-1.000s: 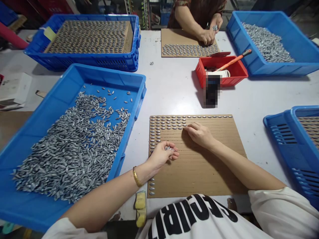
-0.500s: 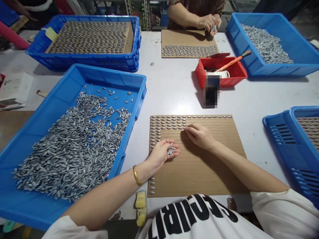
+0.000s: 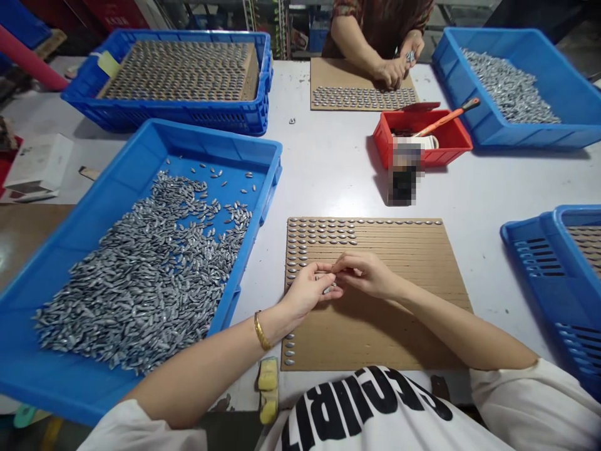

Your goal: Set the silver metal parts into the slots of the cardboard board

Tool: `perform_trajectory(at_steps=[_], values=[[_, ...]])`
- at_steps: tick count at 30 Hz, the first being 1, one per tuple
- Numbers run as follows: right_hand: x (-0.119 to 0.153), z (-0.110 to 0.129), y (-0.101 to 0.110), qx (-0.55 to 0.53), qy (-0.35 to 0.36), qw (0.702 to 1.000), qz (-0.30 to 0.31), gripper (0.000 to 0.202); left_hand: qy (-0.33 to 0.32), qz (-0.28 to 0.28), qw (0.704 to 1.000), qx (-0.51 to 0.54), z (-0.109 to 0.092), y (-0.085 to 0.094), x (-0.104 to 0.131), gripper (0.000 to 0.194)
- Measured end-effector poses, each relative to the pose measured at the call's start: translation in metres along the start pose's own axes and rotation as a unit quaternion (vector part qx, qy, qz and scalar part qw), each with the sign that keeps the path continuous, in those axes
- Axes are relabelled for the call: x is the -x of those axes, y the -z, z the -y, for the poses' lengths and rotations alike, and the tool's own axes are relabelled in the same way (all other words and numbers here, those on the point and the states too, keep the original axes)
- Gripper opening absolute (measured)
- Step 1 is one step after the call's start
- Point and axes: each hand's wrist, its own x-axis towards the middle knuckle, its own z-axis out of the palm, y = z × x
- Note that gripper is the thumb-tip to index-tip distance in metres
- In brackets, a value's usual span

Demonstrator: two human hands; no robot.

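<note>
Cupped over the left part of a grooved cardboard sheet (image 3: 385,338), my left hand (image 3: 310,289) holds several small silvery oval pieces (image 3: 330,288). My right hand (image 3: 364,274) meets its fingertips, thumb and fingers pinched together; what they hold, if anything, is too small to tell. Rows of the same pieces (image 3: 332,230) lie along the sheet's top edge, and others run down its left edge. A blue tray (image 3: 270,169) at the left holds a large heap of loose pieces (image 3: 154,275).
Across the table (image 3: 328,169), a person's hands (image 3: 393,70) work over another cardboard sheet (image 3: 345,69). A red box (image 3: 453,153) with an orange-handled tool stands near a pixelated object (image 3: 404,178). Blue crates (image 3: 173,116) and another blue tray (image 3: 521,134) stand around. Yellow blocks (image 3: 268,389) lie in front.
My right hand has moved down and left from the rows to my left hand, whose thumb has closed inward. The other person's one hand has lowered to their sheet. The view has shifted slightly.
</note>
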Motion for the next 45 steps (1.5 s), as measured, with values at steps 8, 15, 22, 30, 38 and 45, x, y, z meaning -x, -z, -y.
perform_trajectory(at_steps=[8, 15, 22, 30, 38, 45], values=[[-0.03, -0.033, -0.036, 0.21, 0.061, 0.968, -0.123, 0.021, 0.08, -0.015, 0.996, -0.033, 0.008, -0.007, 0.008, 0.021], [-0.045, -0.047, -0.054, 0.334, 0.087, 0.936, -0.074, 0.022, 0.029, -0.009, 0.999, -0.008, 0.009, -0.003, 0.009, 0.019], [-0.043, -0.04, -0.046, 0.358, 0.085, 0.93, -0.027, 0.021, 0.015, -0.001, 1.0, -0.006, 0.01, -0.003, 0.009, 0.014], [-0.043, -0.033, -0.043, 0.359, 0.072, 0.93, -0.02, 0.021, -0.018, -0.035, 0.999, 0.01, 0.008, -0.002, 0.006, 0.009], [-0.044, -0.033, -0.042, 0.347, 0.081, 0.934, -0.011, 0.021, -0.079, -0.061, 0.995, -0.028, 0.005, 0.002, 0.002, 0.015], [-0.048, -0.031, -0.037, 0.278, 0.05, 0.959, -0.027, 0.018, -0.101, -0.092, 0.99, -0.019, 0.005, 0.006, -0.006, 0.017]])
